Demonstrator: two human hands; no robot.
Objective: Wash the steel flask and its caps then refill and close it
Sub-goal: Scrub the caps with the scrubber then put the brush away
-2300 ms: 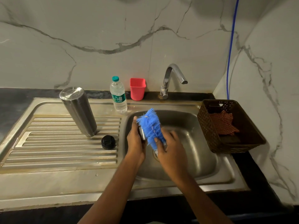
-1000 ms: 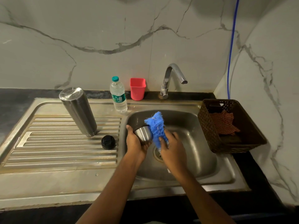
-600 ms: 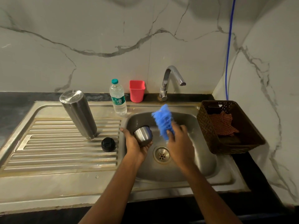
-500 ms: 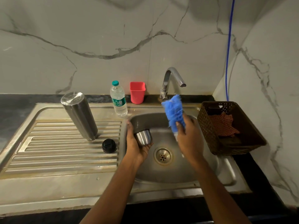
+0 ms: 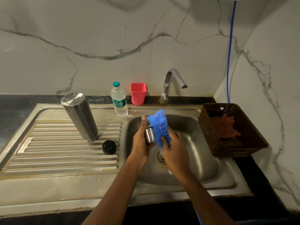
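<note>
Head view: small steel cap [image 5: 149, 135] held over the sink basin [image 5: 198, 143], left hand [image 5: 140, 144] curled round it. Right hand [image 5: 175, 151] grips the blue brush [image 5: 159, 125] at its lower end, bristles against the cap. Steel flask [image 5: 80, 116] stands on the drainboard [image 5: 65, 159], black cap [image 5: 109, 146] just beside its base. Water bottle [image 5: 119, 101] and red cup [image 5: 138, 93] behind the basin. Brown basket [image 5: 209, 135] at right.
</note>
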